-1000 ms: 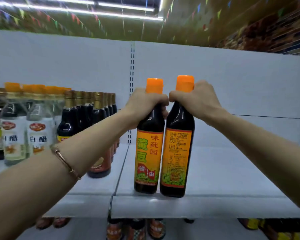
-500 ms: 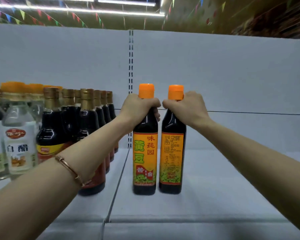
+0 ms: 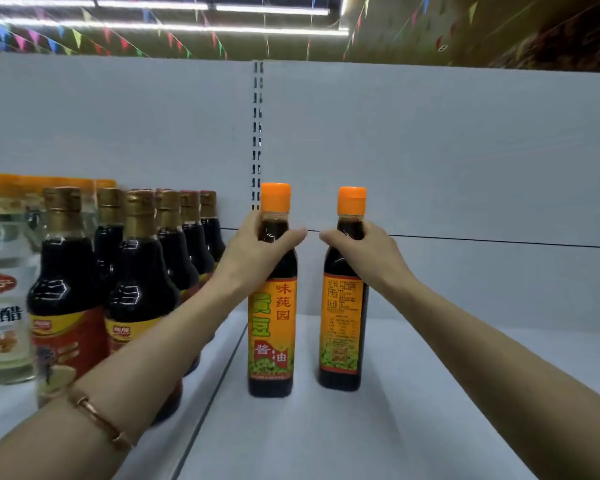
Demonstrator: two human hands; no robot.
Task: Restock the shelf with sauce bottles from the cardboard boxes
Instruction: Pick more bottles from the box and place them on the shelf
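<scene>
Bottles upright on shelf (image 3: 430, 393), apart: left hand (image 3: 257, 251) clamped on left bottle (image 3: 272, 323) neck, right hand (image 3: 361, 251) on right bottle (image 3: 345, 323) neck, steadying for spacing.

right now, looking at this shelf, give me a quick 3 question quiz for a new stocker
1. True or false: the left hand and the right hand each grip the neck of an orange-capped sauce bottle.
2. Which bottle shows its front label to the camera? A) the left bottle B) the right bottle C) neither
3. Fill in: the dark bottles to the left of the shelf divider have ____ coloured caps.

Key: 1 true; 2 A; 3 gold
</scene>
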